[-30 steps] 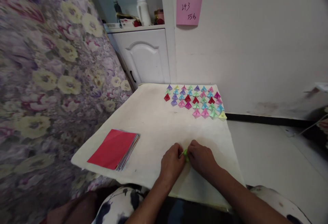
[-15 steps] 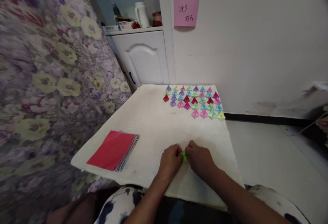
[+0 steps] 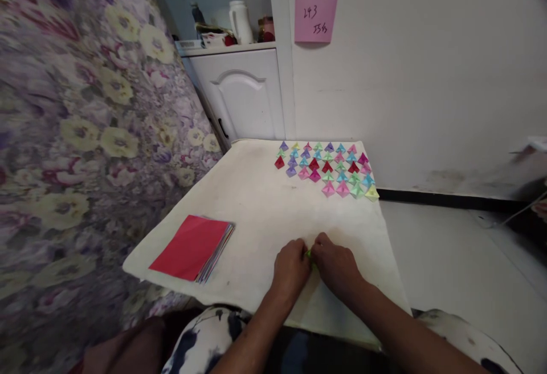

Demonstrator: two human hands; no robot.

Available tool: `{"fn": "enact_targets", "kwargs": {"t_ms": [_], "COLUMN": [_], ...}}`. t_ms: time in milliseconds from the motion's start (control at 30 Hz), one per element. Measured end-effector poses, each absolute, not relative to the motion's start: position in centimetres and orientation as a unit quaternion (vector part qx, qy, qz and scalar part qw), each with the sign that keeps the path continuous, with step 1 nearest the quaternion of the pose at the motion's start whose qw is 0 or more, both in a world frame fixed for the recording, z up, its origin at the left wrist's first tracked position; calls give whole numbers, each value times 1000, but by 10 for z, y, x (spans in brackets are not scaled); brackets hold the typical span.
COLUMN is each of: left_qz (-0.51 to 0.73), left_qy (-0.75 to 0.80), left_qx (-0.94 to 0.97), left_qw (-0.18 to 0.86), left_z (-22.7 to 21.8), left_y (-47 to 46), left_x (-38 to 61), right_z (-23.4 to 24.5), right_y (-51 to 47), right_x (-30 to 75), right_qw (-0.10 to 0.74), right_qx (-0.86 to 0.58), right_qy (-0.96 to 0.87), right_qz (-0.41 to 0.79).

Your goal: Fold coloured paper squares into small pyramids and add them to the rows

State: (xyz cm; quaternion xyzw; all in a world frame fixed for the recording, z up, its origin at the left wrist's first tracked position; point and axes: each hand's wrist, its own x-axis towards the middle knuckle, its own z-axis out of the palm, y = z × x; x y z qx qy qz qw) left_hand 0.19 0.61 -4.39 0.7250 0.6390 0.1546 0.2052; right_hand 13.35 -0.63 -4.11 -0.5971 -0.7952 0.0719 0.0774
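A small piece of bright green folded paper (image 3: 309,255) is pinched between both hands, low over the near part of the table. My left hand (image 3: 292,265) closes on its left side, and my right hand (image 3: 335,263) grips it from the right. The fingers hide most of the paper, so its folded shape cannot be made out. Farther back, several small folded paper pieces (image 3: 327,167) in pink, red, blue, green, purple and yellow lie in rows.
A stack of coloured paper (image 3: 188,247), red sheet on top, lies at the left of the cream-covered table (image 3: 252,208). A floral curtain (image 3: 115,134) hangs along the left. Behind stand a white cabinet (image 3: 245,97) and a wall with a pink note (image 3: 316,12).
My hands have drawn slightly closer together, and less of the green paper shows between them. The whole view has shifted a little.
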Motion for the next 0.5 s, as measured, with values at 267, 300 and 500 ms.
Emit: {"fn": "enact_targets", "kwargs": {"t_ms": [267, 300, 500], "left_qz": [155, 158, 166], "left_qy": [630, 627, 617], "left_qx": [728, 730, 734], "left_qw": [220, 222, 230], "left_z": [-38, -38, -36], "left_y": [3, 3, 2], "left_x": [0, 0, -3], "right_z": [-34, -33, -37], "right_y": [-9, -9, -8], "right_x": [141, 140, 137], "right_qw": [107, 109, 97], "right_qx": [-602, -602, -595], "right_qy": [-783, -784, -792], "right_qz": [109, 106, 96]}}
